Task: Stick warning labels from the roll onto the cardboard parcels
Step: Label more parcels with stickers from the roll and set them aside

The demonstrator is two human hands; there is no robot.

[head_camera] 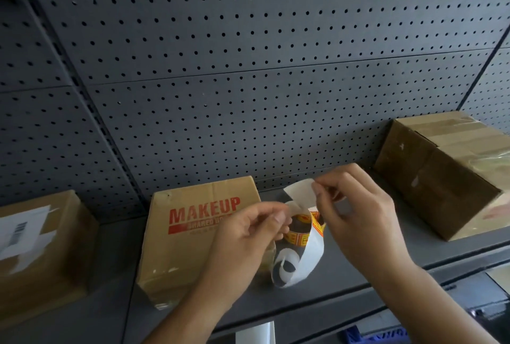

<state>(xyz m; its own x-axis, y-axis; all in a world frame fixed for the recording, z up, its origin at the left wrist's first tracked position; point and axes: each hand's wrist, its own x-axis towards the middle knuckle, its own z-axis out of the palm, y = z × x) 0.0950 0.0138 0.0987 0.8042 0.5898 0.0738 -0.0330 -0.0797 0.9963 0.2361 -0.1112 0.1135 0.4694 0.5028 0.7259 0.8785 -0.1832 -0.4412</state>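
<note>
Above the shelf, my left hand [249,236] pinches a loose strip of label roll [302,250]: white backing paper curling down, with red and yellow warning labels on its inner face. My right hand [356,208] pinches the strip's upper end, where a white flap [300,190] sticks up. Just behind and to the left of my left hand stands a cardboard parcel printed MAKEUP [198,233]. A second parcel with a white shipping label [41,244] sits at the far left. A third, taped parcel [441,178] lies tilted at the right.
The parcels rest on a dark grey metal shelf [345,274] backed by a perforated grey panel [248,68]. Below the shelf's front edge I see a white sheet [256,332] and a blue crate-like object [372,336].
</note>
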